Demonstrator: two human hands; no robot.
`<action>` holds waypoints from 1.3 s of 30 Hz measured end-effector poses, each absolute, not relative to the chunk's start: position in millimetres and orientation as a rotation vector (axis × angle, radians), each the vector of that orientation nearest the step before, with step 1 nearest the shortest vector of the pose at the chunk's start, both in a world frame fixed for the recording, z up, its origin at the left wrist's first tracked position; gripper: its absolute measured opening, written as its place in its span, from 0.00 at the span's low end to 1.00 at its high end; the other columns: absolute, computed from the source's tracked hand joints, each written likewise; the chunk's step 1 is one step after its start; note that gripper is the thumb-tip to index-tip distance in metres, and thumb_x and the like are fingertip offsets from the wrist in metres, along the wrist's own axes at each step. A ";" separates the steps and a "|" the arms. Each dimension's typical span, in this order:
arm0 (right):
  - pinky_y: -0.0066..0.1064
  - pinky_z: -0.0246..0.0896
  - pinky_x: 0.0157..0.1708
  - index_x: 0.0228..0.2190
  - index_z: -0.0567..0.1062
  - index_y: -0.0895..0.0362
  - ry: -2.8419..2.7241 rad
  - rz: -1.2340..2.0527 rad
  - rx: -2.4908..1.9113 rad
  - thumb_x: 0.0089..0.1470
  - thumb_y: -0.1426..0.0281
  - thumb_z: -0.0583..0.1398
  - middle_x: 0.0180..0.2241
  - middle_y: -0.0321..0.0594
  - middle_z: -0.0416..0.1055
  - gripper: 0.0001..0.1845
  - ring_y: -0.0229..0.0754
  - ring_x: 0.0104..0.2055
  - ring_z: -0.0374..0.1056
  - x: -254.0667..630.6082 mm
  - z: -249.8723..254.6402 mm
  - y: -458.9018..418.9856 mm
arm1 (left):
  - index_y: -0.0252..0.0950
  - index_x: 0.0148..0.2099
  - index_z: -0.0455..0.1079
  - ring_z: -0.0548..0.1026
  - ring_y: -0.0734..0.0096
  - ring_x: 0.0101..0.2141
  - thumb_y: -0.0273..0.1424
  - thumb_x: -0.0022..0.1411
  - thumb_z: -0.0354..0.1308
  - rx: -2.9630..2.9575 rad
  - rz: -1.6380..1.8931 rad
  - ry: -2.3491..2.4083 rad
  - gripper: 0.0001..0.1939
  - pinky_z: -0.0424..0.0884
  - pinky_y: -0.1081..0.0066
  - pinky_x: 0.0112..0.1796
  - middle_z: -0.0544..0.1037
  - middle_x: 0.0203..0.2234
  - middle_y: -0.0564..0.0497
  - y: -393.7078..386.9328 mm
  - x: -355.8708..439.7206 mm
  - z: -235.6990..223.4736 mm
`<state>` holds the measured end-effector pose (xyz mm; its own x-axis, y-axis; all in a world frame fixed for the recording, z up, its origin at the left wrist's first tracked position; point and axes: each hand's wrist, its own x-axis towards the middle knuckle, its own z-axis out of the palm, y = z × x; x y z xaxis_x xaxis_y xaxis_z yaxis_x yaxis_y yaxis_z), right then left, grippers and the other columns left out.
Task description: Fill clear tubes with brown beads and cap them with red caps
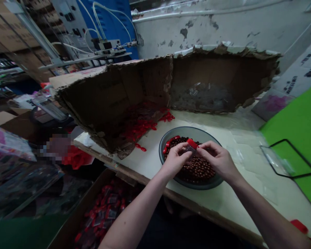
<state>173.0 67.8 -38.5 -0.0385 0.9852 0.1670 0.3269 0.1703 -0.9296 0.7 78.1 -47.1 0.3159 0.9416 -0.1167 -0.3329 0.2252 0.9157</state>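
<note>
- Bowl (189, 132) is sitting on the counter (238, 197), holding brown beads (198, 171).
- Left hand (175, 160) and right hand (217, 160) are closing together above the beads, both fingers-first pinching a small clear packet (189, 149) with a red top.

Brown beads (197, 169), seemingly red strip (192, 143).

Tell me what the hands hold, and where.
The left hand and right hand pinch a small clear packet with a red top by its sides.
</note>
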 end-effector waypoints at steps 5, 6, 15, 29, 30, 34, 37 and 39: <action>0.30 0.68 0.34 0.44 0.72 0.51 -1.490 0.943 -1.250 0.52 0.60 0.64 0.33 0.35 0.74 0.18 0.39 0.33 0.71 175.4 -40.5 69.1 | 0.33 0.49 0.71 0.72 0.76 0.28 0.35 0.52 0.64 0.997 1.019 0.783 0.22 0.72 0.74 0.30 0.75 0.34 0.49 79.2 -1.1 -47.7; 0.31 0.68 0.35 0.47 0.72 0.50 -1.520 0.942 -1.247 0.54 0.60 0.63 0.36 0.36 0.75 0.19 0.39 0.35 0.71 176.3 -40.1 68.1 | 0.33 0.49 0.71 0.72 0.77 0.28 0.35 0.52 0.64 0.995 1.021 0.786 0.22 0.72 0.74 0.31 0.75 0.35 0.49 79.6 -1.7 -47.6; 0.35 0.64 0.48 0.50 0.75 0.50 -1.771 0.551 -1.215 0.60 0.67 0.58 0.45 0.40 0.74 0.17 0.42 0.46 0.70 174.5 -41.9 57.3 | 0.32 0.47 0.72 0.70 0.77 0.29 0.36 0.56 0.60 1.075 1.028 0.811 0.18 0.68 0.76 0.29 0.75 0.33 0.49 76.3 0.8 -49.4; 0.34 0.63 0.48 0.56 0.69 0.53 -1.985 0.416 -1.175 0.62 0.71 0.55 0.43 0.43 0.72 0.21 0.41 0.45 0.69 168.1 -46.7 35.4 | 0.31 0.42 0.71 0.65 0.81 0.21 0.39 0.56 0.60 1.006 0.987 0.813 0.17 0.60 0.79 0.22 0.71 0.25 0.54 69.0 -2.2 -51.5; 0.34 0.63 0.47 0.54 0.71 0.52 -1.953 0.457 -1.187 0.61 0.69 0.55 0.43 0.42 0.72 0.19 0.41 0.45 0.69 169.3 -43.7 37.2 | 0.31 0.42 0.71 0.66 0.81 0.21 0.39 0.55 0.61 0.967 0.976 0.795 0.18 0.61 0.79 0.21 0.71 0.25 0.54 68.6 -2.5 -51.0; 0.31 0.63 0.35 0.42 0.78 0.52 -1.569 0.573 -1.314 0.60 0.62 0.56 0.33 0.37 0.71 0.14 0.37 0.31 0.67 166.6 -35.9 54.2 | 0.30 0.41 0.71 0.69 0.80 0.22 0.40 0.50 0.65 0.843 0.903 0.726 0.21 0.63 0.79 0.20 0.73 0.27 0.51 62.2 2.3 -48.6; 0.27 0.58 0.25 0.41 0.78 0.53 -1.226 0.750 -1.263 0.60 0.56 0.55 0.28 0.35 0.68 0.18 0.33 0.22 0.60 161.5 -36.4 66.7 | 0.30 0.41 0.70 0.70 0.79 0.21 0.39 0.50 0.66 0.774 0.902 0.672 0.21 0.65 0.78 0.20 0.74 0.27 0.51 57.7 7.7 -46.4; 0.27 0.58 0.25 0.40 0.78 0.54 -1.028 0.786 -1.162 0.61 0.55 0.53 0.29 0.36 0.68 0.20 0.34 0.24 0.61 158.1 -39.7 66.4 | 0.30 0.40 0.69 0.70 0.79 0.21 0.38 0.49 0.67 0.701 0.972 0.666 0.20 0.65 0.79 0.20 0.74 0.27 0.51 57.6 10.1 -45.4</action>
